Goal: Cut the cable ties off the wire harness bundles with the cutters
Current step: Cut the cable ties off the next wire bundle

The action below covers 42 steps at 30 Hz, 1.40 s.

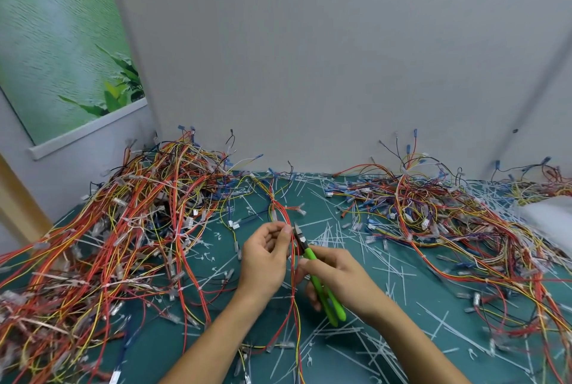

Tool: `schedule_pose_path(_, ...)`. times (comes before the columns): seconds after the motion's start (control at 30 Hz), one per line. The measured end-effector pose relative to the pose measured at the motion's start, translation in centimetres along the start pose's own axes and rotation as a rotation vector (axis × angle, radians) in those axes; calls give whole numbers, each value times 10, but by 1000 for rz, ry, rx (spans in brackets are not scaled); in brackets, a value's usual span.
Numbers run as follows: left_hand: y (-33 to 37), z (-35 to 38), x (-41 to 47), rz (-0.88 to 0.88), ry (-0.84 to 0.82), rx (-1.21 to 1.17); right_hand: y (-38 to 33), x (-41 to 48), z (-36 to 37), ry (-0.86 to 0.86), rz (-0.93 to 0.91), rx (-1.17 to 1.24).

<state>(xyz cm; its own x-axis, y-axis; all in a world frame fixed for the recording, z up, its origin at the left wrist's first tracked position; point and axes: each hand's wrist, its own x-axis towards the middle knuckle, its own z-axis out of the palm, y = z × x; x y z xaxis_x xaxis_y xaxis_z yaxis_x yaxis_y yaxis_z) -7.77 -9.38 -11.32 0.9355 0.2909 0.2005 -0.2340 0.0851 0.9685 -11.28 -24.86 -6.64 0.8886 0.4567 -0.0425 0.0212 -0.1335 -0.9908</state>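
The left hand (266, 260) was raised above the green table mat (216, 247), its thumb and curled fingertips pinching a thin wire harness bundle (292, 300) of red and yellow leads that ran upright between both hands. The right hand (337, 278) gripped the cutters (310, 255), fingers wrapped round the green handles, which stood slightly apart. The cutter head lay against the bundle, just beside the left fingertips; whether it had hold of a tie could not be told. A large pile of harnesses (123, 229) lay to the left and a second pile (448, 216) to the right. Cut white cable ties (328, 235) were scattered over the mat.
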Motion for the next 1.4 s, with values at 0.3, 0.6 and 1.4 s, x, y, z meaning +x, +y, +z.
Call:
schedule_pose_path(0.3, -1, -2, 0, 18, -15, 55, 7, 2, -1, 15, -25, -44)
schedule_pose_path(0.6, 5, 3, -3, 3, -32, 65, 11, 5, 10, 20, -18, 42)
schedule_pose_path(1.4, 26, -7, 4, -296, -82, -233, 0, 0, -32, -246, 84, 788)
